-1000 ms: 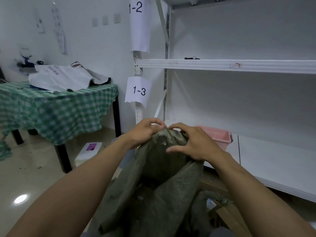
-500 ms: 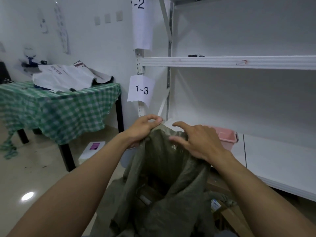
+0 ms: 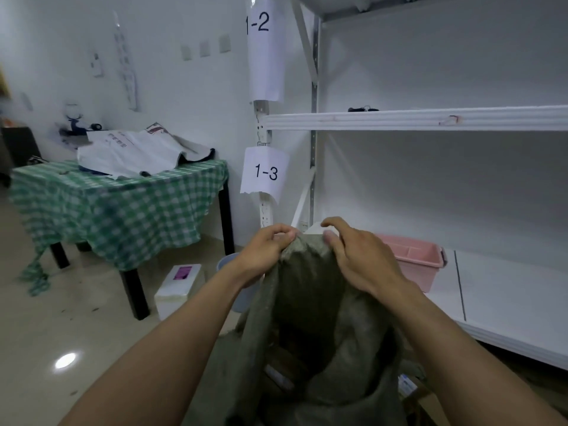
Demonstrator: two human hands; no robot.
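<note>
Your left hand (image 3: 264, 256) pinches the green sack (image 3: 307, 290) by its top edge, in front of the shelf (image 3: 507, 290). I cannot tell if your curled right hand (image 3: 365, 262) grips it. Hold tight, then pull apart slowly.

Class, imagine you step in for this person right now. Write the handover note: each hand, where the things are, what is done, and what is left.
Left hand: grips the top edge of the sack and holds it up.
Right hand: on the same edge, thumb on the cloth; whether it pinches is unclear.
Things: the sack hangs open in front of the bottom shelf, where a pink tub stands. Its contents are too dark to name.
Done: sack mouth raised and open.
Left: probably taking the contents out; none are seen outside the sack yet.
</note>
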